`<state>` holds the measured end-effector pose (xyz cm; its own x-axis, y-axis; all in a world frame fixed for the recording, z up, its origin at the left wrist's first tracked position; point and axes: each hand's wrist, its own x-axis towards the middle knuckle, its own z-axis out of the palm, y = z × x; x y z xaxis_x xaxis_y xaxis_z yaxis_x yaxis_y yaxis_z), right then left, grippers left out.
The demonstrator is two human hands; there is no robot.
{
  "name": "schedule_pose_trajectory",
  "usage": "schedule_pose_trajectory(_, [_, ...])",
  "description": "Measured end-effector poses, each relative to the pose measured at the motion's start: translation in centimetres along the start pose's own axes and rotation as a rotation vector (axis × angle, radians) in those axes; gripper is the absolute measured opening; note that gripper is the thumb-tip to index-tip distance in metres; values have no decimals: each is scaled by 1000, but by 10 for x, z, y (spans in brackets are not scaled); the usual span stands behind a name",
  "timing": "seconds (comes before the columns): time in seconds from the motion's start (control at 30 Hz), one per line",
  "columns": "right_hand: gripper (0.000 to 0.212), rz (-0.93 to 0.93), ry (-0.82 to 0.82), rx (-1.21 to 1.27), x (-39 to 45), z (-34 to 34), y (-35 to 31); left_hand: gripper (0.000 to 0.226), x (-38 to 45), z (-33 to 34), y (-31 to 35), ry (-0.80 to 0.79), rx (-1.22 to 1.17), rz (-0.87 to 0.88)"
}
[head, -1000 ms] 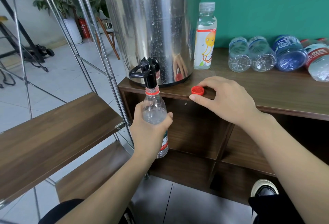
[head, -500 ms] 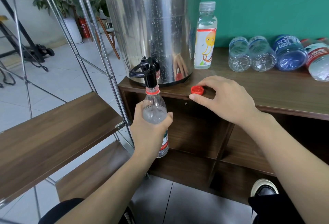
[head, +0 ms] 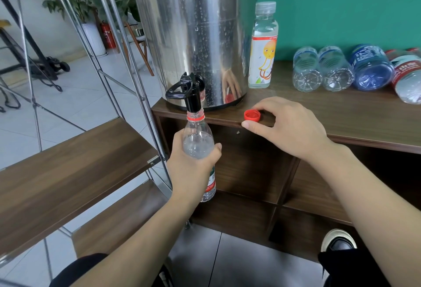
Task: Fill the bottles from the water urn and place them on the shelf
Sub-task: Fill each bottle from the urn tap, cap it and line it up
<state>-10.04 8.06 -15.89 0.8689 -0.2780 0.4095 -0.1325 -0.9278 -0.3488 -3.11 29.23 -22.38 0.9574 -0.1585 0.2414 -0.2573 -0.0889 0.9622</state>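
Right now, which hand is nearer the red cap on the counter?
Right. The right hand rests beside the red cap, its fingers around it. The left hand is lower and off to the side, gripping the bottle under the urn's spout.

Left hand (head: 193,163) clenched, arm raised — right hand (head: 287,127) resting, fingers curled

A teal wall (head: 341,2) is seen behind a dark wood cabinet (head: 319,113) with open compartments below. The floor (head: 75,104) is laid with pale grey tiles and is brightly lit by daylight at the left. A potted plant (head: 77,6) in a white pot is placed at a white wall, with a red fire extinguisher (head: 109,36) just beside it. A wooden chair (head: 139,43) is seen nearby.
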Motion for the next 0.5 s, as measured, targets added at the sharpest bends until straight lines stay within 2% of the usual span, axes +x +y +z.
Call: schedule_pose_trajectory(0.5, [43,-8,0,-6,0,-1,0,50,0,0,0,1,-14,3])
